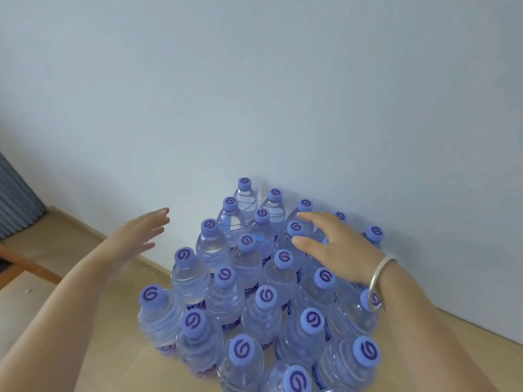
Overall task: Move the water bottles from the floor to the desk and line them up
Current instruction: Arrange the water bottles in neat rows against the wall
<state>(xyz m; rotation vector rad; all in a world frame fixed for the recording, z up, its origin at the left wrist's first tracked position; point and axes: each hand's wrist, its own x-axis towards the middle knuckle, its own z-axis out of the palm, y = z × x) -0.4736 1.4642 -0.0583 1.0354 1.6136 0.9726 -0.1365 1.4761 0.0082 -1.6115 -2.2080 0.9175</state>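
Water bottles (263,301) are standing upright, packed tight on the wooden floor (93,315) against the wall (283,94), clear liquid filling them. The right hand (336,250) is hovering spread above the far caps, grasping nothing. Left of the cluster, over bare floor, the left hand (135,239) is reaching, fingers straight.

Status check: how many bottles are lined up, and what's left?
Lined up: many capped bottles stand upright in tight rows against the wall. In hand: nothing; the left hand hovers open beside them, the right hand reaches over the back rows. What remains elsewhere is out of view.
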